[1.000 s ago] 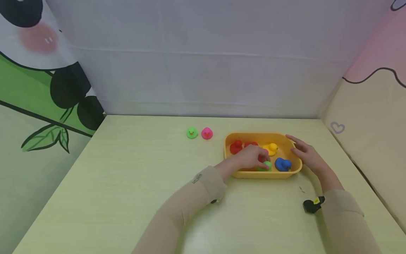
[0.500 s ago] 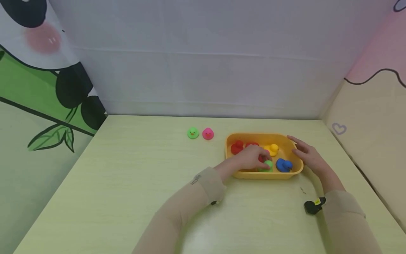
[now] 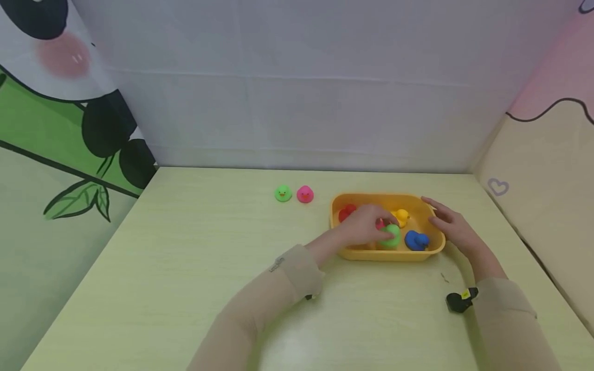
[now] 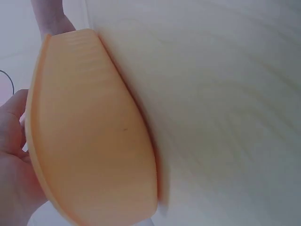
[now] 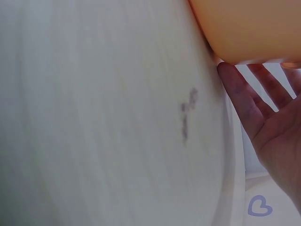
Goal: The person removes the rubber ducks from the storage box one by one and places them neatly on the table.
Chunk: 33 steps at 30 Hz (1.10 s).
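In the head view my left hand (image 3: 365,225) reaches over a yellow-orange tub (image 3: 380,256) and pinches a green rubber duck (image 3: 392,236) between thumb and fingers. Around it in the tub are a red duck (image 3: 346,212), a yellow duck (image 3: 401,217) and a blue duck (image 3: 416,240); something pink-red shows under the fingers. My right hand (image 3: 451,226) rests its fairly straight fingers against the tub's right end. The left wrist view shows the tub's outer wall (image 4: 94,122) hiding the left fingertips. In the right wrist view, fingers (image 5: 242,89) touch the tub's underside edge.
Behind and left of the tub, another green duck (image 3: 283,194) and a pink duck (image 3: 305,194) stand side by side on the pale wooden table (image 3: 185,247). A white cloth wall (image 3: 297,118) closes the back. A black strap piece (image 3: 459,301) hangs at the right wrist.
My left hand has risen slightly and drawn a little left, and the green duck in its fingers is higher and more visible. The right hand stays at the tub's end.
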### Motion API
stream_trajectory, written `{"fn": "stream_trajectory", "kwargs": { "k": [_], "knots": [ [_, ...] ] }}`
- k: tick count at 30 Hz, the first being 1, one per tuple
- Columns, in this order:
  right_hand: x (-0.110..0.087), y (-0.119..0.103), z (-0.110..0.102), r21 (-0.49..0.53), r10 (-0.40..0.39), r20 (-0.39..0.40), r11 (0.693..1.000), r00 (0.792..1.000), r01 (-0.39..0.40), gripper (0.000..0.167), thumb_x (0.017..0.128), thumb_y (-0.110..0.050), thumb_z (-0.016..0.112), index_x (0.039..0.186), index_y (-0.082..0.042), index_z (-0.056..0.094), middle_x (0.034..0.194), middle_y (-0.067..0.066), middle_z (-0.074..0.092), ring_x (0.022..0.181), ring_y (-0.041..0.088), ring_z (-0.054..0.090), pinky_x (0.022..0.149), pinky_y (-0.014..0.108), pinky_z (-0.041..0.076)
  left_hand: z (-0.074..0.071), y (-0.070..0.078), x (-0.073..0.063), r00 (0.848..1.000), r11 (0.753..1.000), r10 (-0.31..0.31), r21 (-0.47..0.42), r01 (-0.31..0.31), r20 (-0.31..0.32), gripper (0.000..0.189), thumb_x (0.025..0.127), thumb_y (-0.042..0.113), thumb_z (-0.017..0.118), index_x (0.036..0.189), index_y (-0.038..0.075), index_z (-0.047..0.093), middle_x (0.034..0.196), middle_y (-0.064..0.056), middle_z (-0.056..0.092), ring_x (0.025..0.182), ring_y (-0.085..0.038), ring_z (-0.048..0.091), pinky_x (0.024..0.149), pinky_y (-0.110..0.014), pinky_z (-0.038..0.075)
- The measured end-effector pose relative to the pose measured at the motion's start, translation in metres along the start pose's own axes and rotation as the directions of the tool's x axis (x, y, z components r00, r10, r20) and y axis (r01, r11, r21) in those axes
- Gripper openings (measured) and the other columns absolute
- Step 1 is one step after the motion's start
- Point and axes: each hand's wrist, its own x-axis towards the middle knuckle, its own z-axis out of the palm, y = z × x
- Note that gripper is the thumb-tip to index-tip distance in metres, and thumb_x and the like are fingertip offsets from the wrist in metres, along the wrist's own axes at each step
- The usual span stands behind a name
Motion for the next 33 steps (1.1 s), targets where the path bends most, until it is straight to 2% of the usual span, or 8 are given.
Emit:
{"fn": "stream_trajectory", "kwargs": {
  "k": [3, 7, 12, 18, 22, 25, 29, 33],
  "knots": [
    [0.001, 0.003, 0.0, -0.001, -0.003, -0.002, 1.0, 1.0, 0.003, 0.056, 0.101, -0.031, 0.041, 0.152, -0.021, 0.02, 0.152, 0.025, 0.023, 0.129, 0.046, 0.037, 0.091, 0.054, 0.046, -0.003, 0.002, -0.003, 1.0, 1.0, 0.001, -0.01, -0.001, -0.017, 0.03, 0.084, 0.029, 0.072, 0.113, 0.022, 0.069, 0.097, 0.013, 0.062, 0.095, -0.014, 0.056, 0.075, -0.014, 0.043],
    [0.001, 0.003, 0.0, 0.002, -0.005, 0.001, 1.0, 1.0, 0.005, 0.056, 0.101, -0.031, 0.041, 0.152, -0.021, 0.019, 0.151, 0.025, 0.022, 0.13, 0.048, 0.035, 0.092, 0.058, 0.045, -0.009, 0.003, -0.008, 0.999, 1.0, 0.013, -0.013, -0.013, -0.029, 0.03, 0.084, 0.029, 0.071, 0.113, 0.021, 0.068, 0.095, 0.013, 0.061, 0.094, -0.015, 0.056, 0.073, -0.014, 0.043],
    [0.0, 0.001, 0.0, 0.001, -0.007, 0.004, 1.0, 1.0, 0.007, 0.055, 0.101, -0.032, 0.041, 0.152, -0.022, 0.02, 0.151, 0.026, 0.023, 0.13, 0.048, 0.034, 0.092, 0.059, 0.044, -0.015, 0.003, -0.015, 0.996, 0.997, 0.073, 0.01, -0.072, -0.051, 0.03, 0.085, 0.028, 0.07, 0.114, 0.02, 0.068, 0.094, 0.013, 0.06, 0.09, -0.012, 0.054, 0.073, -0.014, 0.042],
    [-0.003, -0.001, -0.001, -0.007, -0.006, 0.001, 1.0, 1.0, 0.006, 0.055, 0.101, -0.032, 0.042, 0.151, -0.022, 0.02, 0.151, 0.026, 0.023, 0.13, 0.048, 0.034, 0.091, 0.055, 0.046, -0.023, 0.005, -0.023, 0.989, 0.992, 0.129, 0.0, -0.13, -0.07, 0.027, 0.086, 0.026, 0.069, 0.112, 0.018, 0.067, 0.101, 0.012, 0.064, 0.096, -0.011, 0.056, 0.081, -0.016, 0.043],
    [0.004, -0.001, -0.008, -0.014, -0.007, 0.006, 1.0, 1.0, 0.007, 0.056, 0.101, -0.032, 0.042, 0.151, -0.022, 0.02, 0.151, 0.026, 0.023, 0.13, 0.048, 0.034, 0.091, 0.057, 0.045, -0.033, 0.008, -0.024, 0.987, 0.99, 0.141, -0.019, -0.143, -0.075, 0.023, 0.086, 0.025, 0.069, 0.108, 0.019, 0.068, 0.104, 0.012, 0.064, 0.099, -0.009, 0.055, 0.09, -0.025, 0.046],
    [0.009, -0.001, -0.012, -0.02, -0.006, 0.011, 1.0, 1.0, 0.006, 0.055, 0.101, -0.032, 0.042, 0.151, -0.022, 0.021, 0.151, 0.026, 0.024, 0.13, 0.048, 0.034, 0.091, 0.056, 0.045, -0.042, 0.01, -0.026, 0.984, 0.987, 0.159, -0.026, -0.161, -0.08, 0.022, 0.086, 0.023, 0.069, 0.107, 0.018, 0.069, 0.104, 0.011, 0.064, 0.1, -0.011, 0.056, 0.09, -0.027, 0.047],
    [0.017, -0.002, -0.017, -0.017, -0.005, 0.017, 1.0, 1.0, 0.006, 0.054, 0.101, -0.031, 0.042, 0.151, -0.024, 0.022, 0.15, 0.026, 0.026, 0.129, 0.047, 0.036, 0.089, 0.041, 0.051, -0.053, 0.012, -0.03, 0.979, 0.983, 0.183, -0.013, -0.185, -0.086, 0.023, 0.085, 0.02, 0.069, 0.107, 0.016, 0.069, 0.102, 0.009, 0.064, 0.096, -0.012, 0.057, 0.087, -0.024, 0.048],
    [0.024, -0.005, -0.023, -0.017, -0.013, 0.028, 1.0, 1.0, 0.014, 0.054, 0.101, -0.031, 0.042, 0.151, -0.023, 0.022, 0.149, 0.027, 0.026, 0.128, 0.047, 0.037, 0.085, 0.033, 0.051, -0.065, 0.012, -0.035, 0.975, 0.98, 0.199, -0.001, -0.2, -0.095, 0.025, 0.086, 0.021, 0.069, 0.11, 0.016, 0.068, 0.104, 0.01, 0.063, 0.096, -0.009, 0.055, 0.087, -0.023, 0.046]
  ]
}}
